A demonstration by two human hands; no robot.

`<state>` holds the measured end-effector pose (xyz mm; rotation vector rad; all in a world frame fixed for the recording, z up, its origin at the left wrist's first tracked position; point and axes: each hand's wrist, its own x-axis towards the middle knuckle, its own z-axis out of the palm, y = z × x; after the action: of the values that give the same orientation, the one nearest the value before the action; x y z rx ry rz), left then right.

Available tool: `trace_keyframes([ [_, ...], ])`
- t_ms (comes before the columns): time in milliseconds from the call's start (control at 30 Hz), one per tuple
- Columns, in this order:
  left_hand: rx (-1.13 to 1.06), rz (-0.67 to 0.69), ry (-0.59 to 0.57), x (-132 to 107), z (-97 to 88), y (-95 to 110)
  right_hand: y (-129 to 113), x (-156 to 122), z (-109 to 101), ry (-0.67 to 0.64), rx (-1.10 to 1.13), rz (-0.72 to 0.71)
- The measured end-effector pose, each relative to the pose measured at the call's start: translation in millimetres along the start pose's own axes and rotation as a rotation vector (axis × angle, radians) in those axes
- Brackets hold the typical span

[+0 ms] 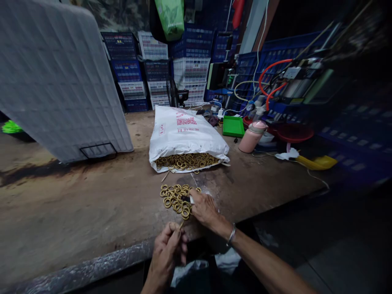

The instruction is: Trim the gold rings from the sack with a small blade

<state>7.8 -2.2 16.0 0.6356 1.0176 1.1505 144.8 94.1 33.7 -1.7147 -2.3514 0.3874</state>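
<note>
1. Left hand [168, 241] pinches a thin brass-coloured piece [181, 225]; right hand [204, 207], half-curled, grips a black-and-white object [185, 199] among loose brass-coloured metal rings [175, 196] on the brown worktop [92, 208].
2. Seems underway; white printed sack [180, 136] holds many more.

Head view, single: head-worn, facing forward and down over the counter [92, 212]. Looks from above and behind the left grip [167, 249] and right grip [206, 208], both at close range; counter extending beyond them; stacked crates [191, 68] farthest off, well past both.
</note>
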Motion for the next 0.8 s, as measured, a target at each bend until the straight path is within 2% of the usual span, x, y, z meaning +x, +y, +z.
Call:
trace_keyframes([
  [167, -0.184, -0.045, 0.041, 9.8, -7.5, -3.5, 3.0, 45.2, 6.8, 0.061, 0.006, -0.032],
  [367, -0.34, -0.093, 0.034, 16.2, -19.3, -1.3, -4.4, 86.0, 15.2, -0.098, -0.053, -0.022],
  [633, -0.471, -0.17, 0.093, 17.2, -26.5, 1.5, -5.8, 101.3, 25.0, -0.155, -0.066, -0.075],
  [800, -0.385, -0.164, 0.135, 20.9, -23.3, 4.7, -5.4, 98.4, 20.6, -0.147, -0.07, -0.082],
])
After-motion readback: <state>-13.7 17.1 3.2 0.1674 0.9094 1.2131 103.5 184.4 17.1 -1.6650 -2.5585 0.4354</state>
